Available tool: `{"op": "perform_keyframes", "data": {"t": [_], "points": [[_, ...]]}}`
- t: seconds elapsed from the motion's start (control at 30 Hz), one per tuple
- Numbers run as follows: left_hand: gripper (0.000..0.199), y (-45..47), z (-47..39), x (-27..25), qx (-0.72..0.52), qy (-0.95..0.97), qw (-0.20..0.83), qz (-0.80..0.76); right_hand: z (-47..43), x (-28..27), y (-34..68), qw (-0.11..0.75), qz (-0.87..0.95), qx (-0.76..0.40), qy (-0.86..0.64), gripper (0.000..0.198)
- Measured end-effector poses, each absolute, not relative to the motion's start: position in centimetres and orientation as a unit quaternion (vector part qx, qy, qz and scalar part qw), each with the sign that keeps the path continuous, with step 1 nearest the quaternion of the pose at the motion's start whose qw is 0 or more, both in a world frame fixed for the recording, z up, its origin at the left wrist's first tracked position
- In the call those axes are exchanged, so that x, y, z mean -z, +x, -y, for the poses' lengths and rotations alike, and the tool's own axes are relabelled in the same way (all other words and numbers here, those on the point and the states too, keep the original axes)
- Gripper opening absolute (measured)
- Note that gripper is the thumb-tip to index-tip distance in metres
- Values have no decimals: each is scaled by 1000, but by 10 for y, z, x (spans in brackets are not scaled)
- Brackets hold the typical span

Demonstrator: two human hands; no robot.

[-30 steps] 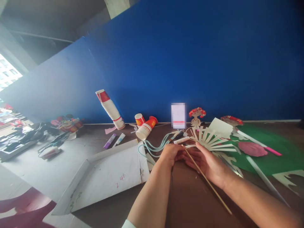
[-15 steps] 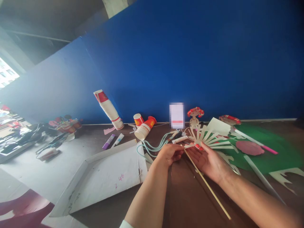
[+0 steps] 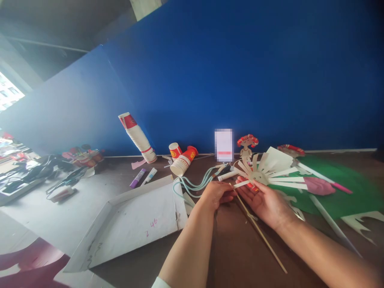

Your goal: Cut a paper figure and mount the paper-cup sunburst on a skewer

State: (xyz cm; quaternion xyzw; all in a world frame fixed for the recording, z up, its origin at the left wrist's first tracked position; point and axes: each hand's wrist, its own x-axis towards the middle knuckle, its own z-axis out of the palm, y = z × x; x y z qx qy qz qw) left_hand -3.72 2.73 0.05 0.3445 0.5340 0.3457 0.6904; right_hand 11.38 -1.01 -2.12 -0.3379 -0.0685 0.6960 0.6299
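My right hand (image 3: 267, 202) holds a paper cup cut into strips (image 3: 260, 177), its thumb at the round base. White strips fan out from that base, which has small marks on it; a red part shows under the thumb. My left hand (image 3: 220, 195) is closed in a pinch at the end of one strip and at the upper end of a thin wooden stick (image 3: 265, 240). The stick slants down to the right over the brown table. My left fingertips are partly hidden, so their exact grip is unclear.
A shallow white box (image 3: 129, 224) lies left of my arms. Behind it are glue sticks (image 3: 138, 178), stacked paper cups (image 3: 138, 138) and pale cables (image 3: 198, 185). A small figure with red curls (image 3: 247, 148) stands by the blue partition. Green paper (image 3: 354, 192) lies right.
The cut cup has turned in my right hand, so its round base now shows and its strips reach farther right. The stick's lower end has shifted slightly left.
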Motion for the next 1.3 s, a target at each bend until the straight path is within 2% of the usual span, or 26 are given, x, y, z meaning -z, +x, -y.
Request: {"op": "perform_keyframes", "data": {"t": [0.53,0.97,1.3], "points": [[22,-23,-25,2,-391,299,730,-474,8,21,117,644,95,-688,-322,29],[8,7,-54,5,-357,305,742,-479,-8,13,148,664,109,-658,-338,26],[16,6,-54,11,-353,314,739,-481,-9,14,147,656,110,-656,-357,27]]}}
